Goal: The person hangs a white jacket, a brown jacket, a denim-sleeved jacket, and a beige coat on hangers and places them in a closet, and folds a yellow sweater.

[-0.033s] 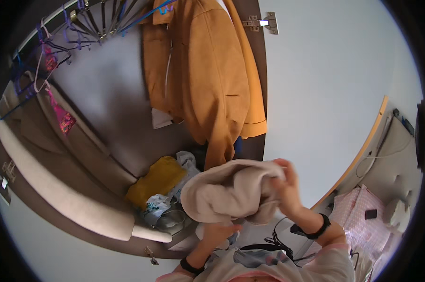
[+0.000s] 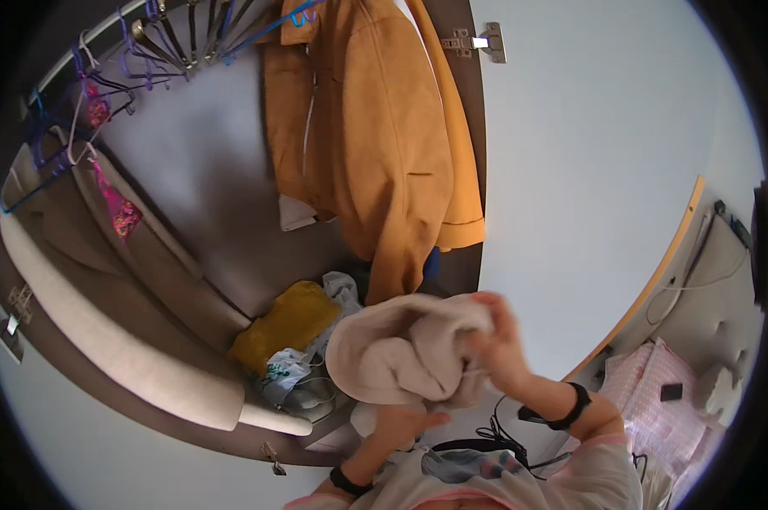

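Note:
A bundled beige cloth garment (image 2: 401, 353), its thick folds curling inward, is held in front of my body. My right hand (image 2: 496, 344), slightly blurred, is closed on the upper right edge of the bundle. Under the bundle's lower edge is my left hand (image 2: 398, 427), its thumb pointing right; its other fingers are mostly hidden. Both wrists wear a black band. Something white shows beside my left hand, too covered to name.
In the open wardrobe hang an orange-brown jacket (image 2: 392, 127), a beige coat (image 2: 121, 340) and several hangers (image 2: 70, 161). A mustard-yellow cloth (image 2: 289, 323) and plastic bags (image 2: 286, 367) lie at its bottom. The white door (image 2: 588, 153) stands at right, beyond it a pink checked pillow (image 2: 643, 382).
My right hand has shifted a little left, bringing the garment's right edge with it, so the bundle looks narrower. My left hand stays nearly in place.

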{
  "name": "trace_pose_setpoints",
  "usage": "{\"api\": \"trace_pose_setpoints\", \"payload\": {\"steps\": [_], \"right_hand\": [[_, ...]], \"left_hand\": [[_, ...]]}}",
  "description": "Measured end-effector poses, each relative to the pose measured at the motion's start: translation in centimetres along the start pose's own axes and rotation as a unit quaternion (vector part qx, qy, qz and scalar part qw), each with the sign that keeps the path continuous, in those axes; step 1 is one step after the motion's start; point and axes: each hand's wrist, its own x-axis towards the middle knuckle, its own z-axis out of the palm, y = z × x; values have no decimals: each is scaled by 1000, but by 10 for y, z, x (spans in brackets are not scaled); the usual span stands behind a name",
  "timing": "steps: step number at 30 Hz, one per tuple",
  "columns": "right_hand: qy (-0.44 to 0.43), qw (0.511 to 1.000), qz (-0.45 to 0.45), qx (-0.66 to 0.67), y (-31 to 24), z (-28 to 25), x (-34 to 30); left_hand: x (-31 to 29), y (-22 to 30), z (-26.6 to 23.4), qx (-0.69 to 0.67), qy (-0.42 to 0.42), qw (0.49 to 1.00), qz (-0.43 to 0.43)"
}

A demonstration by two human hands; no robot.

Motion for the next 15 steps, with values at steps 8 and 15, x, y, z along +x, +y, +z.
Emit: {"api": "trace_pose_setpoints", "payload": {"steps": [8,15], "right_hand": [[-312,939,-106,-99,7,76,24],[-400,804,-283,-339,-84,85,101]], "left_hand": [[15,28,1,161,268,949,-40],[-8,18,-27,-36,418,906,-56]]}}
